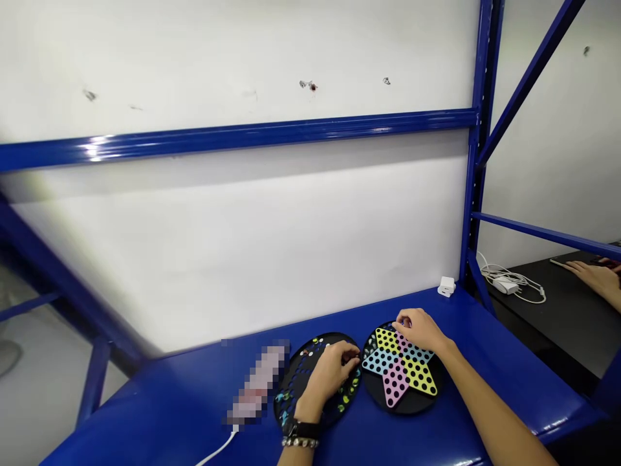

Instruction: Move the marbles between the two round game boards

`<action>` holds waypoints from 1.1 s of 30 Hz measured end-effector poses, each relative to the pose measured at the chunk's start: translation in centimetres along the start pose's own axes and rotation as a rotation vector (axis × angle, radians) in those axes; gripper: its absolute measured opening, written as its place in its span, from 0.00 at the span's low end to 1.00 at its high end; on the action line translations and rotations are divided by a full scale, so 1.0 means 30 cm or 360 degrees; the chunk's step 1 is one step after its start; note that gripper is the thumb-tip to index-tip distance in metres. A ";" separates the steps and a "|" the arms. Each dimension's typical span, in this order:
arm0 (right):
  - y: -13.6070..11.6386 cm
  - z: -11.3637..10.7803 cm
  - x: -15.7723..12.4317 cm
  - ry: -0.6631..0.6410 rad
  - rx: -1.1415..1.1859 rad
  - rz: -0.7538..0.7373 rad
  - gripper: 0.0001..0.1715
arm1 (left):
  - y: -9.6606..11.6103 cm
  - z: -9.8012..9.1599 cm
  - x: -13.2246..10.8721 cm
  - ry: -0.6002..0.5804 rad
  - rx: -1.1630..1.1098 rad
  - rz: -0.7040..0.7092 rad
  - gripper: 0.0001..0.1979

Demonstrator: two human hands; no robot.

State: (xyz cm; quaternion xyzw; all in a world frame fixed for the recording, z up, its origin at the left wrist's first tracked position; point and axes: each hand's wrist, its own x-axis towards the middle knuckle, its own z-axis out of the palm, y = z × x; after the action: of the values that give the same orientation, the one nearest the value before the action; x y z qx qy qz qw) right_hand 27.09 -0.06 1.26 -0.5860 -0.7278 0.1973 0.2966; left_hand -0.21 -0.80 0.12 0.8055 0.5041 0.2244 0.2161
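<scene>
A round black tray (332, 336) lies on the blue surface, with glass marbles (350, 391) in several colours around its edge. My left hand (330, 370) is over this tray, thumb and fingers pinched together near its right rim. Whatever they hold is too small to make out. To the right is a round Chinese checkers board (416, 406) with a yellow, pink and blue star full of black holes. Pale marbles (371, 343) show along its upper left edge. My right hand (420, 329) reaches over the board's far side with curled, closed fingers, their contents hidden.
A pixelated pinkish object (259, 388) with a white cable (218, 450) lies left of the tray. A white charger plug (446, 286) stands at the back right. Blue frame posts (473, 162) enclose the surface. Another person's hand (594, 275) rests on a black table (557, 310).
</scene>
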 end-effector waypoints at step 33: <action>0.115 -0.078 -0.006 -0.0173 -0.0238 0.0272 0.07 | -0.217 -0.224 -0.200 0.0440 -0.0043 -0.0493 0.24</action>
State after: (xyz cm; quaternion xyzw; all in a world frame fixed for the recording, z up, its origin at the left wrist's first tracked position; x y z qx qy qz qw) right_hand 31.21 0.44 0.79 -0.6548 -0.7029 0.1987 0.1943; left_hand -11.11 -2.83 0.94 0.6770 0.6437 0.3037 0.1874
